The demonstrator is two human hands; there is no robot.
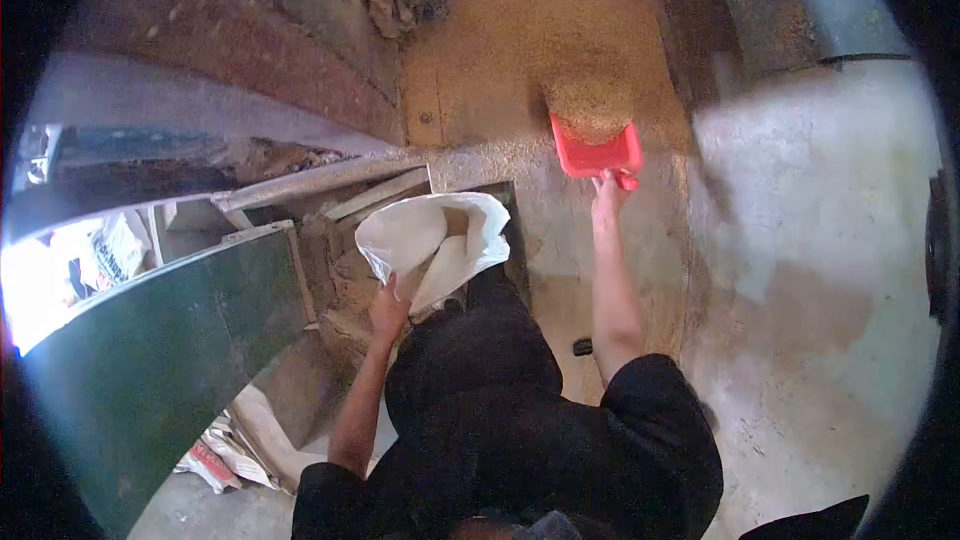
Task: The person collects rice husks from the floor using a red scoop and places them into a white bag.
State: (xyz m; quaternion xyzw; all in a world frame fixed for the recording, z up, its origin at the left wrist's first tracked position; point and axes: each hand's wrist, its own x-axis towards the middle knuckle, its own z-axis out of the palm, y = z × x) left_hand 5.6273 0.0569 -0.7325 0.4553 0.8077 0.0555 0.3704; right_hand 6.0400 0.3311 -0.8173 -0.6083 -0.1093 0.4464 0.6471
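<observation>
The right hand (606, 186) grips the handle of a red scoop (597, 152) pushed into the grain heap (590, 105) on the floor, while the left hand (388, 308) clasps the white sack (430, 240) by its rim, mouth open, just beside.

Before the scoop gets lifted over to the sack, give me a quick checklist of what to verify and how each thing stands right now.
1. Right hand grips the red scoop by its handle: ok.
2. Scoop loaded: ok, it is pushed into the grain pile with grain heaped at its mouth.
3. Left hand holds the white sack at its edge: ok.
4. Sack mouth open wide enough: cannot tell, the fabric folds over itself.
5. Path between scoop and sack free: ok, only grain-dusted floor shows between them.
6. Sack upright and steady: cannot tell, its base is hidden.
</observation>
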